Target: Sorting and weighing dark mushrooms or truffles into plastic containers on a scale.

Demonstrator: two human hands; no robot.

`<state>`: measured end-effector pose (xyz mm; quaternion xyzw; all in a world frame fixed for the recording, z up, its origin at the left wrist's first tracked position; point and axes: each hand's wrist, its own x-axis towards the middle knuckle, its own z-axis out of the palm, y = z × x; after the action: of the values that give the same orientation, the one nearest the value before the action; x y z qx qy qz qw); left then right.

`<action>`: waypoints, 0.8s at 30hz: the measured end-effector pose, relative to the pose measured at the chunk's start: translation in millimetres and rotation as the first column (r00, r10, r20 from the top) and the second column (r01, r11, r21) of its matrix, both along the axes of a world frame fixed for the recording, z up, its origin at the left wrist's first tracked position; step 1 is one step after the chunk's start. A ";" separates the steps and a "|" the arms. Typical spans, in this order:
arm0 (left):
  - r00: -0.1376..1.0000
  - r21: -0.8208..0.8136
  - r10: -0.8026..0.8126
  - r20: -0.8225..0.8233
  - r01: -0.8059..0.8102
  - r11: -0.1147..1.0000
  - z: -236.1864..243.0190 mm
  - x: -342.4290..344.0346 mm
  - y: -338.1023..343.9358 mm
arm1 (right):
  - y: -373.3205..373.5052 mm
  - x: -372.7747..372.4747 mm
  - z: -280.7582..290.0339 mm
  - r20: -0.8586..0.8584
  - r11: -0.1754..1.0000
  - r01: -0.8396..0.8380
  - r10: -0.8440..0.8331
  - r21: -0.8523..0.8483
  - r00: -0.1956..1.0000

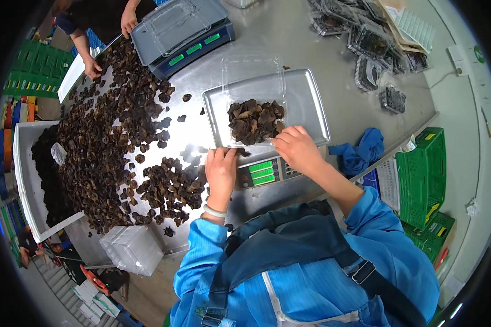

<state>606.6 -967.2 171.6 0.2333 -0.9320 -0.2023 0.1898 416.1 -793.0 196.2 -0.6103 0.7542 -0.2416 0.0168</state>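
A clear plastic clamshell box (pixel 255 143) sits on the metal tray of a weighing scale (pixel 263 173), its clear lid (pixel 253 76) folded back. Dark brown, wood-ear-like mushrooms (pixel 253 121) fill the box. My right hand (pixel 299 148) is closed at its near right corner, fingertips pinching the rim. Just left of the scale's display, my left hand (pixel 221 170) is closed, with a dark mushroom piece (pixel 243 152) at its fingertips.
Loose mushrooms (pixel 93 147) spread left from a white bin (pixel 30 185). Stacked clear boxes (pixel 131 248) stand at the near left, filled ones (pixel 371 41) at the far right. A second scale (pixel 191 49) and a co-worker's hands (pixel 93 68) are beyond. A blue cloth (pixel 360 150) lies right.
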 end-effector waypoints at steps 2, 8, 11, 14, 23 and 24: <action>0.999 -0.032 -0.046 0.020 0.047 0.998 -0.5 0.0 -2.5 | 3.7 -2.9 11.3 0.017 1.000 0.014 -0.013 -0.027 1.000; 0.947 0.071 0.062 -0.316 -0.042 0.997 34.6 -16.0 2.5 | 25.8 -4.1 5.8 0.150 0.990 0.123 -0.112 -0.066 0.982; 0.956 0.031 0.000 -0.292 0.009 0.999 62.1 -61.2 -3.3 | 20.2 -3.9 9.9 0.164 0.986 0.131 -0.113 -0.100 0.980; 0.976 0.060 -0.116 -0.185 0.129 0.990 51.8 -75.9 -16.6 | 21.8 -8.6 17.2 0.133 0.985 0.123 -0.107 -0.118 0.985; 0.946 0.997 0.320 -0.053 0.031 0.073 12.1 -133.8 -101.7 | 40.0 -5.6 -3.9 0.489 0.913 0.406 -0.338 -0.037 0.804; 0.944 0.996 0.326 -0.060 0.037 0.077 10.7 -131.2 -104.1 | 37.0 -2.7 -6.5 0.667 0.877 0.479 -0.380 0.039 0.641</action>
<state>475.4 -1071.2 182.2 0.3618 -0.4872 -0.7848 0.1261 413.4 -756.1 189.8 -0.2882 0.8031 -0.4897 0.1792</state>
